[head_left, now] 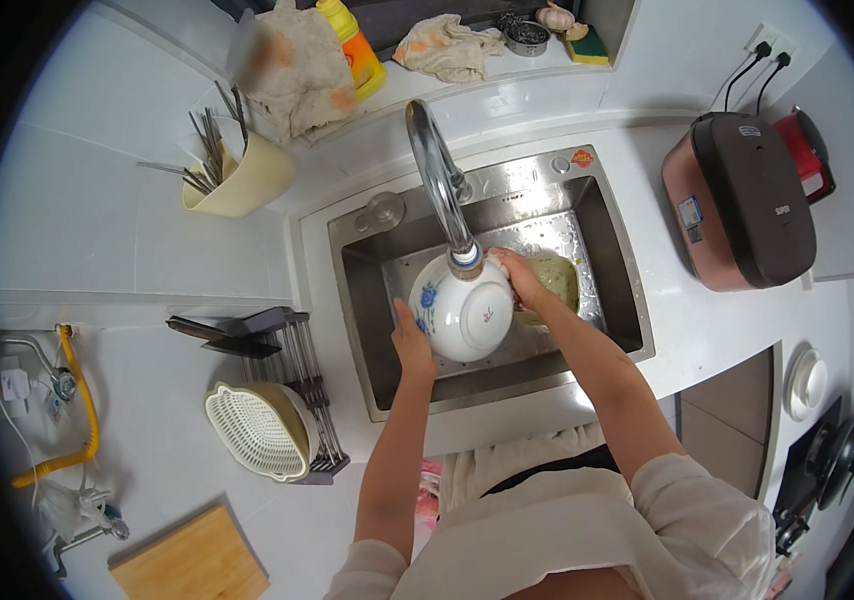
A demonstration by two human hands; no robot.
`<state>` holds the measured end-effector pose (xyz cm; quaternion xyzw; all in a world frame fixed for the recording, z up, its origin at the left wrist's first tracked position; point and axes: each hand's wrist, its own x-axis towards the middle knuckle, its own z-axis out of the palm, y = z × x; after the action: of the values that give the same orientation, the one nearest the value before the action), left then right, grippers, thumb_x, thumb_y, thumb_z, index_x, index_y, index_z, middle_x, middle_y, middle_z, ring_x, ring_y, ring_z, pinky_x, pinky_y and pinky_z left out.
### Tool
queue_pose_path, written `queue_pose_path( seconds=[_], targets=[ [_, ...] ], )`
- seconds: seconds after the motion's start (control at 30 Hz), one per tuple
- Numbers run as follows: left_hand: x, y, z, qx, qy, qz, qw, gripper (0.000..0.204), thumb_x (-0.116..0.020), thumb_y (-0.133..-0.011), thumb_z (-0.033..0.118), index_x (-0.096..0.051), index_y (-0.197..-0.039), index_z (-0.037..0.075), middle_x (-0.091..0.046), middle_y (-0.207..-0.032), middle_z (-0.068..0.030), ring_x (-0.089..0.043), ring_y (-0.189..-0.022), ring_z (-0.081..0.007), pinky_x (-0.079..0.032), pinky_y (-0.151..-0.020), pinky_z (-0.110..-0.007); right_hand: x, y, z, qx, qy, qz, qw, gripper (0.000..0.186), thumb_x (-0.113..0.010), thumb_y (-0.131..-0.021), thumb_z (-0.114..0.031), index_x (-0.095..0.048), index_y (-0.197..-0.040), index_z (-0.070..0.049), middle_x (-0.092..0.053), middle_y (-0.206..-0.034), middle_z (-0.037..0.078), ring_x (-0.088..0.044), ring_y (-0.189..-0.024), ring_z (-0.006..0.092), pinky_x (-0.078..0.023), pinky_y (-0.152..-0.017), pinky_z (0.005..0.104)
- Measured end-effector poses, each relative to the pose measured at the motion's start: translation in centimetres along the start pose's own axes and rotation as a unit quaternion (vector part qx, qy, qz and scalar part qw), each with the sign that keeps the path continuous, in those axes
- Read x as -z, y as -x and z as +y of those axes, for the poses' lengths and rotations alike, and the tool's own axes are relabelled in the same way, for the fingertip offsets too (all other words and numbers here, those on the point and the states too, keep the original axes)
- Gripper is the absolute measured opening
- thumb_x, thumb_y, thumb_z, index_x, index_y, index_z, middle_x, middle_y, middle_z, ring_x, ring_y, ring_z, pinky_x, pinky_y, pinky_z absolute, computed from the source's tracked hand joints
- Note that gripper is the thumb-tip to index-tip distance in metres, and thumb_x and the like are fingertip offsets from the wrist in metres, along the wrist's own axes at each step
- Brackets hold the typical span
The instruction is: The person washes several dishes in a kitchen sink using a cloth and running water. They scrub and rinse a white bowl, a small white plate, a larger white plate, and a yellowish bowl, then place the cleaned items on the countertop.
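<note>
A white bowl [480, 318] with blue flowers on its side is tilted over the sink [614, 262], its round foot facing up toward me. My left hand [413, 343] grips its left edge, the thumb raised along the side. At the upper right rim, my right hand [519, 279] holds on, with some of its fingers hidden behind the bowl. The faucet's spout [465, 258] ends right at the bowl's far edge. Beside my right hand a pale green thing [556, 277], partly covered by the wrist, lies in the sink; its kind is unclear.
A brown rice cooker [737, 205] stands on the right counter. At left are a yellow utensil holder [250, 180], a wire rack [309, 375] with a cream colander [255, 430], and dark knives [222, 338]. Cloths [447, 48] and a yellow bottle [355, 50] line the back ledge.
</note>
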<state>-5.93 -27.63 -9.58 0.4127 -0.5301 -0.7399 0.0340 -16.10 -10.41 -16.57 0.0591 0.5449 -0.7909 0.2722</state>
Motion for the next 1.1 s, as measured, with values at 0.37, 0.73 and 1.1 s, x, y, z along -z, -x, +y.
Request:
queue_pose_path(
  seconds=[0.37, 0.73, 1.1],
  targets=[
    [-1.3, -1.2, -5.4, -0.412, -0.250, 0.080, 0.872, 0.054, -0.038, -0.093, 0.036, -0.051, -0.061, -0.005, -0.045, -0.050, -0.0114, -0.038, -0.046, -0.0178, -0.035, -0.048, -0.037, -9.3, 5.4, -1.4, 0.414, 0.448, 0.013, 0.792, 0.017, -0.056, -0.075, -0.015, -0.061, -0.090, -0.009, -0.062, -0.088, 0.011, -0.056, -0.094, 0.0280, -0.038, -0.086, 0.0463],
    [-0.8, -0.3, -5.3, -0.345, -0.224, 0.097, 0.906, 0.055, -0.037, -0.094, 0.037, -0.046, -0.056, -0.003, -0.043, -0.047, -0.0064, -0.037, -0.048, -0.0125, -0.033, -0.046, -0.036, -9.3, 4.8, -1.3, 0.465, 0.417, -0.031, 0.780, 0.019, -0.061, -0.074, -0.023, -0.062, -0.082, -0.005, -0.061, -0.074, 0.012, -0.060, -0.073, 0.0293, -0.048, -0.065, 0.0377],
    [0.3, 0.8, -1.3, 0.058, 0.137, 0.047, 0.988, 0.054, -0.037, -0.091, 0.048, -0.048, -0.110, -0.001, -0.055, -0.106, -0.0094, -0.056, -0.093, -0.0221, -0.047, -0.080, -0.037, -0.7, -1.5, 2.8, 0.051, 0.034, 0.042, 0.997, 0.033, -0.051, -0.083, -0.028, -0.058, -0.107, -0.006, -0.057, -0.111, 0.007, -0.054, -0.099, 0.0141, -0.044, -0.076, 0.0301]
  ],
)
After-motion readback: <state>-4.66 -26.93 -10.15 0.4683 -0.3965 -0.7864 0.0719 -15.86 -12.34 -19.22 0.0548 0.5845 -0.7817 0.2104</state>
